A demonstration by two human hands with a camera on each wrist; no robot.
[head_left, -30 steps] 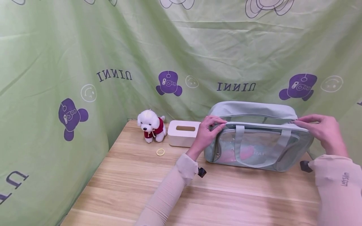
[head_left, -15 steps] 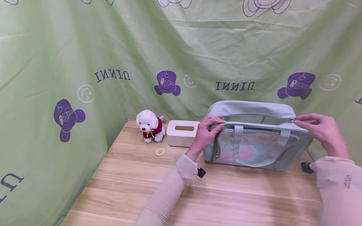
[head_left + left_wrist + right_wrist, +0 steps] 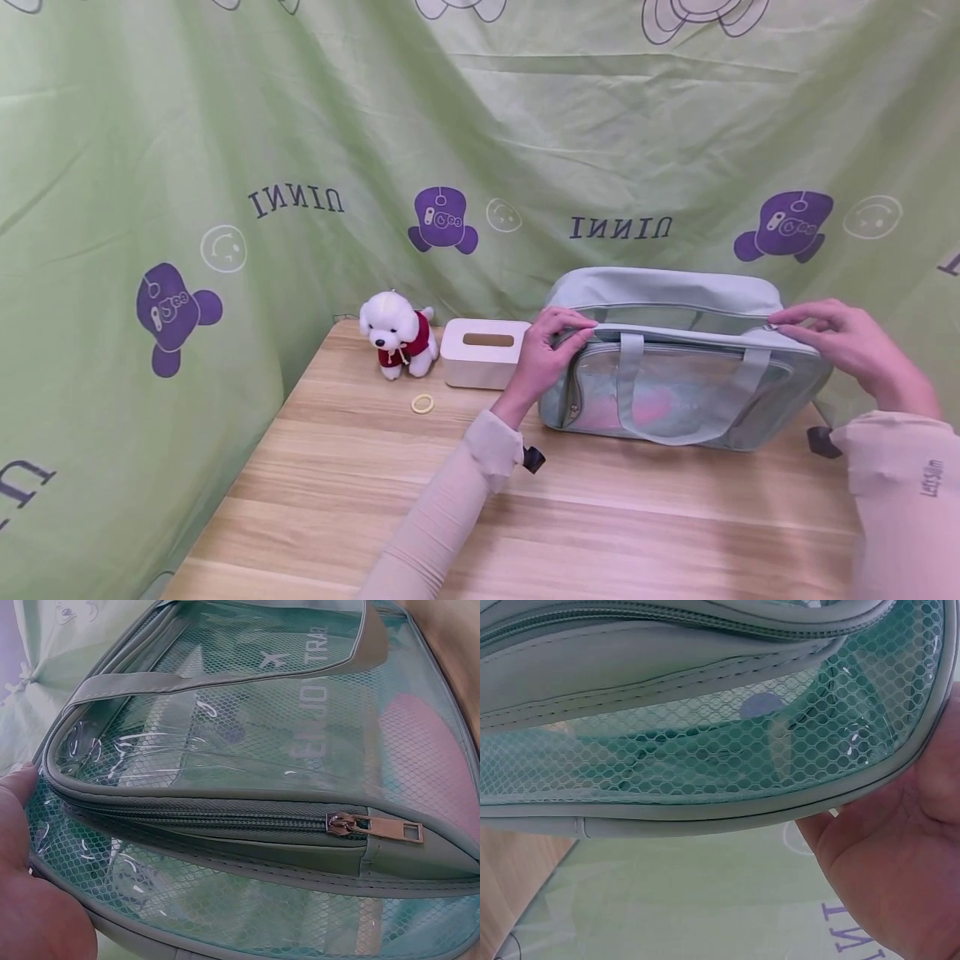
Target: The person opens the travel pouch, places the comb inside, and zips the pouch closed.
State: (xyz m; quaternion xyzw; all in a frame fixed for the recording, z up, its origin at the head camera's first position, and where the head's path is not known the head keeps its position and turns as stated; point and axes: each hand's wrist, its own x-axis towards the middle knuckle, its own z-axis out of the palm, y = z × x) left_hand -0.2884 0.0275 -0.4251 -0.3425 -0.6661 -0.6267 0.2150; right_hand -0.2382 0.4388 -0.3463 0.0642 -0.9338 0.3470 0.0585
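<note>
The clear-fronted, pale green travel bag [image 3: 690, 404] stands upright on the tabletop [image 3: 637, 533], its long axis running crosswise between my hands. My left hand [image 3: 546, 354] pinches the front rim [image 3: 675, 335] at the bag's left end. My right hand [image 3: 855, 342] pinches what looks like the zipper pull [image 3: 770, 327] near the bag's right end, so the parted top opening [image 3: 645, 316] lies leftward of that hand, towards my left.

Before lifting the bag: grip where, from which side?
Probably the front strap, low on its loop, from the near side: it hangs down over the bag's front face, so fingers could hook under it. The top gapes open, so its rim would likely flex.
</note>
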